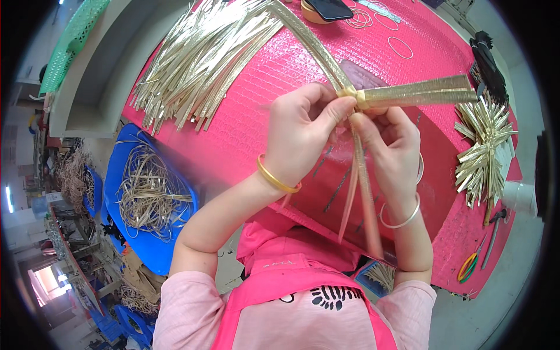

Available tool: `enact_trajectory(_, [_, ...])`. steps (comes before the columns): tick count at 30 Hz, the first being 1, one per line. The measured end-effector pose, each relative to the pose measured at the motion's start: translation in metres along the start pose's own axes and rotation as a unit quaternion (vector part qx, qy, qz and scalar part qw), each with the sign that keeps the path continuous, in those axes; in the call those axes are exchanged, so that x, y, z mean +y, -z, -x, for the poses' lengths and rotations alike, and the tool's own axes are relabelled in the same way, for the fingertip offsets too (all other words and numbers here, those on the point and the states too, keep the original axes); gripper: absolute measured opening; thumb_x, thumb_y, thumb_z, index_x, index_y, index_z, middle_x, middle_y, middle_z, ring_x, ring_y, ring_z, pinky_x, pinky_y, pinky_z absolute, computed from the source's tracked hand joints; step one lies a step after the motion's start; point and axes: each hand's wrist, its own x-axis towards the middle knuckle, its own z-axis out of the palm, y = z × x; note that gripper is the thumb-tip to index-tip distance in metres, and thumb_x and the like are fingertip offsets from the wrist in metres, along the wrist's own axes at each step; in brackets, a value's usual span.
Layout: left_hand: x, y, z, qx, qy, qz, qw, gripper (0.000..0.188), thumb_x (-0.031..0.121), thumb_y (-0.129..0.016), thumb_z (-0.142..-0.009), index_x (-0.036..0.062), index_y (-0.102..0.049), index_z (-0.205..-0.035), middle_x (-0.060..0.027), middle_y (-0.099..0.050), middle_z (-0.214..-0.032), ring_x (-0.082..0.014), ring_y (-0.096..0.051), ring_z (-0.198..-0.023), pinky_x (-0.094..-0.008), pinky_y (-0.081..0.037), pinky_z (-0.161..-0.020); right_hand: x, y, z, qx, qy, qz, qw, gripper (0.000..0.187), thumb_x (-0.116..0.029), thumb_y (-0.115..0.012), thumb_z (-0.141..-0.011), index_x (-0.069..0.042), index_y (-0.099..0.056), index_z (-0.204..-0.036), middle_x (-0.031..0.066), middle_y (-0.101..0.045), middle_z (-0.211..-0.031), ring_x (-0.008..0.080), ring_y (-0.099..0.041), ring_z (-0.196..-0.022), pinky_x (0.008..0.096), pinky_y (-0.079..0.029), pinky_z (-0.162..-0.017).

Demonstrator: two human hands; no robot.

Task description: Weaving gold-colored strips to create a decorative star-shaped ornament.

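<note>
Flat gold strips (pixel 417 93) cross at a small folded knot in front of my chest. Bundles of them run out to the upper left, to the right and down toward my apron. My left hand (pixel 303 131) pinches the knot from its left side, thumb on top. On the other side, my right hand (pixel 388 137) is closed on the strips just below the knot, thumb and fingers pressed together. The fingertips and the knot's underside are partly hidden. A large pile of loose gold strips (pixel 201 64) lies at the far left of the pink-covered table (pixel 262 87).
Finished-looking gold strip clusters (pixel 484 149) lie at the right, near scissors (pixel 469 265) and a hammer (pixel 493 236). At the back are a phone (pixel 331 9) and rubber bands (pixel 401 48). A blue bin (pixel 169 254) of tangled strips stands to the left.
</note>
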Motion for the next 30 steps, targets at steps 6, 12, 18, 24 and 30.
enact_trajectory(6, [0.013,0.019,-0.004,-0.107,0.037,-0.087,0.990,0.013,0.009,-0.058,-0.075,-0.0040,-0.057,-0.078,-0.0053,-0.057,-0.062,-0.0059,-0.050,-0.047,-0.0179,-0.038,-0.041,-0.002,0.022,-0.013,-0.089,-0.127,-0.090,0.984,0.016,-0.005,-0.056,-0.076,0.006,-0.052,-0.088,0.0099,-0.059,-0.077,0.0122,-0.057,-0.065,0.0202,-0.046,-0.053])
enact_trajectory(12, [0.029,0.031,-0.024,-0.267,0.259,-0.026,0.928,0.015,0.011,-0.059,-0.073,-0.0037,-0.059,-0.077,-0.0091,-0.059,-0.063,-0.0083,-0.050,-0.041,-0.0164,-0.033,-0.036,-0.007,0.029,-0.017,-0.153,-0.192,-0.061,0.968,0.021,-0.011,-0.058,-0.076,0.006,-0.053,-0.087,0.0097,-0.058,-0.076,0.0121,-0.057,-0.063,0.0193,-0.045,-0.054])
enact_trajectory(18, [0.018,0.017,-0.007,-0.185,0.083,-0.126,0.971,0.012,0.008,-0.061,-0.072,-0.0034,-0.061,-0.075,-0.0029,-0.055,-0.054,-0.0048,-0.046,-0.040,-0.0160,-0.033,-0.035,0.012,0.024,-0.012,-0.048,-0.132,-0.134,0.981,0.020,-0.010,-0.055,-0.078,0.006,-0.053,-0.090,0.0087,-0.058,-0.077,0.0094,-0.055,-0.069,0.0199,-0.043,-0.061])
enact_trajectory(24, [0.013,0.025,-0.009,-0.171,0.056,-0.176,0.968,0.012,0.008,-0.061,-0.072,-0.0035,-0.061,-0.076,-0.0031,-0.055,-0.055,-0.0048,-0.047,-0.042,-0.0165,-0.034,-0.036,0.017,0.033,-0.010,-0.057,-0.152,-0.125,0.979,0.018,-0.010,-0.053,-0.078,0.006,-0.056,-0.086,0.0058,-0.058,-0.074,0.0080,-0.054,-0.069,0.0200,-0.042,-0.060])
enact_trajectory(30, [-0.001,0.017,-0.003,-0.067,-0.272,-0.436,0.855,0.010,0.010,-0.056,-0.070,-0.0001,-0.056,-0.068,-0.0118,-0.053,-0.055,-0.0242,-0.052,-0.049,-0.0303,-0.039,-0.042,-0.004,0.031,-0.019,-0.127,-0.112,0.158,0.973,0.017,-0.011,-0.059,-0.074,0.004,-0.060,-0.081,0.0053,-0.060,-0.068,0.0066,-0.052,-0.058,0.0194,-0.041,-0.052])
